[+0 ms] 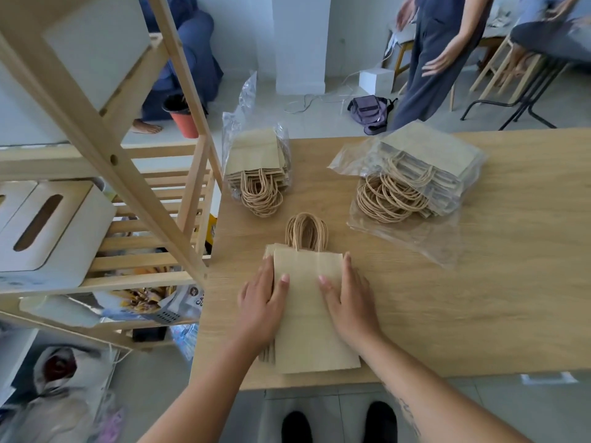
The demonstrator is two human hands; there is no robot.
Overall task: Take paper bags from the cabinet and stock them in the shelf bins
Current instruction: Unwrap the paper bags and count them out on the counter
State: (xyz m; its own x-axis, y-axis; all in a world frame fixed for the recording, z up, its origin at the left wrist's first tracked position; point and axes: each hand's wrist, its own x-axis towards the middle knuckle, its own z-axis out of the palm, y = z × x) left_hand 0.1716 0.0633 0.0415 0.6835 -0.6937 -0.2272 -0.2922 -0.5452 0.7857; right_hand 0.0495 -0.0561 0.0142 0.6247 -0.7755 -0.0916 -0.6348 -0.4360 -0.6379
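Partial "CA" on shelved packet (192,303)

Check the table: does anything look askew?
Yes. In the stack of paper bags under the left hand and right hand, lower bags poke out leftward, not squared. The right pack's plastic wrap lies open, spread across the table.

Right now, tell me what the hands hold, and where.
Nothing is gripped. Left hand and right hand press flat on the bag stack, one on each long side.

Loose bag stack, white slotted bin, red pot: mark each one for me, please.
loose bag stack (305,318), head view, middle of the top bag's face.
white slotted bin (57,223), head view, lid just right of the slot.
red pot (184,123), head view, its outer wall.
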